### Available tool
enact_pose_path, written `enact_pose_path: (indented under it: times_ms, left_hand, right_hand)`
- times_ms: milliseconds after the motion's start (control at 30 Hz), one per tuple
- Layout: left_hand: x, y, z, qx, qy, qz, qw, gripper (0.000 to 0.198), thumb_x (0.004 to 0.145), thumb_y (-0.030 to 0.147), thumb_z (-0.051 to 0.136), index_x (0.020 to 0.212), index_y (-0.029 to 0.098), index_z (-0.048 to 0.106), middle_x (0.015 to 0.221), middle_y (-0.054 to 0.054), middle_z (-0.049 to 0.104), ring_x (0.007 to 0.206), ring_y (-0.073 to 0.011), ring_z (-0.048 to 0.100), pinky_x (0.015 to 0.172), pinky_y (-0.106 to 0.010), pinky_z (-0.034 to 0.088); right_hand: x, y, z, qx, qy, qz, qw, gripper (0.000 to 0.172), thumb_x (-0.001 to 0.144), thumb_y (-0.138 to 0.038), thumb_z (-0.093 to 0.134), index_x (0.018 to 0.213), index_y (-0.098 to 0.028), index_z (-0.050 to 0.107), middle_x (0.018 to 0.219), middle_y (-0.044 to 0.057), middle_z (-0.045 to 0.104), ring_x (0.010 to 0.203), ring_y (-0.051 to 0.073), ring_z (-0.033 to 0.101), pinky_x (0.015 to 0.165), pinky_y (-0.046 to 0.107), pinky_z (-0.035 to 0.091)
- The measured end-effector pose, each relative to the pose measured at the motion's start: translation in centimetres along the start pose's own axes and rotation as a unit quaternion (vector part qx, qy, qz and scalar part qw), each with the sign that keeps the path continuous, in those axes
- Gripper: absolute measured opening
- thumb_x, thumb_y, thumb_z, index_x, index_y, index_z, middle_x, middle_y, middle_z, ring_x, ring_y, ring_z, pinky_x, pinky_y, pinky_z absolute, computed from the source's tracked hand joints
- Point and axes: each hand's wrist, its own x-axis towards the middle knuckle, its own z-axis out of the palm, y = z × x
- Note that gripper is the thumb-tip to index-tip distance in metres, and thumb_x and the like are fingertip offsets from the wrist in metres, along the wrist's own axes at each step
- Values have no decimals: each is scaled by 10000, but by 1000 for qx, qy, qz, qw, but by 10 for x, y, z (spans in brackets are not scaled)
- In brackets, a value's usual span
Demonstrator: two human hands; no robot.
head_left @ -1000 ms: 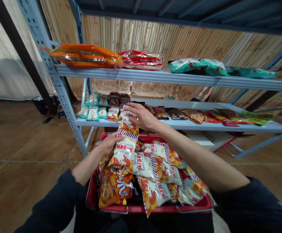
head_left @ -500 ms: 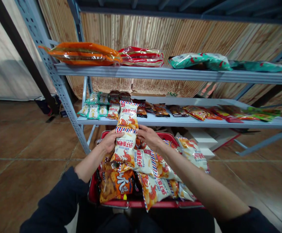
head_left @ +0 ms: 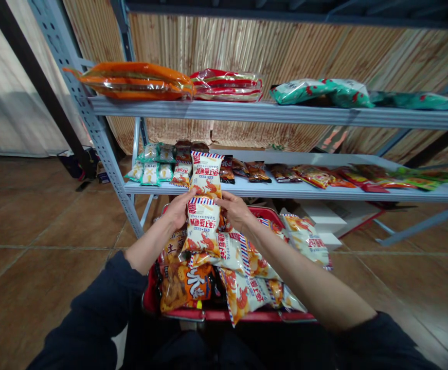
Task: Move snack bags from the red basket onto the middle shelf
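Note:
Two white snack bags with red lettering and shrimp pictures, an upper snack bag (head_left: 205, 174) and a lower snack bag (head_left: 202, 224), hang end to end in a strip. My left hand (head_left: 177, 209) grips the left edge where they meet, thumb on top. On the opposite edge, my right hand (head_left: 234, 208) pinches the same seam between thumb and fingers. Whether the seam is still joined I cannot tell. Below them a red basket (head_left: 243, 314) holds more white shrimp snack bags (head_left: 247, 293) and an orange snack bag (head_left: 188, 282).
A blue-grey metal rack stands ahead; its lower shelf (head_left: 324, 193) carries green-and-white packets (head_left: 150, 172), brown packets (head_left: 257, 171) and several colourful ones. An upper shelf (head_left: 227, 108) bears an orange bag (head_left: 139, 81) and teal bags (head_left: 324, 92). White boxes (head_left: 322, 218) sit beneath.
My left hand has moved slightly up to the seam between the two bags. The strip has tilted a little and my right hand stays at its right edge.

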Motion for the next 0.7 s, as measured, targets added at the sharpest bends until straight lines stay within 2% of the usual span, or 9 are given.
enact_pose_path:
  times_ms: [100,233,433,600,700]
  left_hand:
    - [7,-2,4,18,39,20,999,303,650,313,718,844,99,627,740,-96,689,704,-222,655,731,-375,509]
    - [11,-6,10,12,83,48,995,278,648,328,718,789,110,621,670,-72,675,632,-201,643,678,-354,515]
    - [8,-10,17,-6,74,64,995,259,629,304,732,761,123,603,649,-43,658,620,-179,632,671,-328,506]
    - [3,-12,18,-9,82,63,995,254,610,278,740,767,128,609,687,-44,668,648,-172,633,690,-311,494]
    - [4,-6,19,-1,82,63,995,233,594,241,731,766,134,616,694,-41,675,654,-183,634,679,-306,490]
  right_hand:
    - [4,1,-1,7,2,16,1000,270,599,-139,660,867,-165,640,737,0,701,601,128,616,612,257,486]
    - [3,6,-1,18,-20,36,999,251,665,-234,659,904,-172,618,742,11,698,601,134,616,612,270,493]
    - [-8,12,3,64,-17,61,996,235,657,-187,669,881,-173,601,725,17,694,645,161,637,644,294,509]
    - [-3,14,-1,83,-25,71,994,171,678,-198,652,839,-171,603,720,22,691,655,168,647,671,307,512]
    - [1,16,-3,91,-13,79,993,138,685,-193,644,814,-183,597,681,12,684,614,169,644,646,319,515]
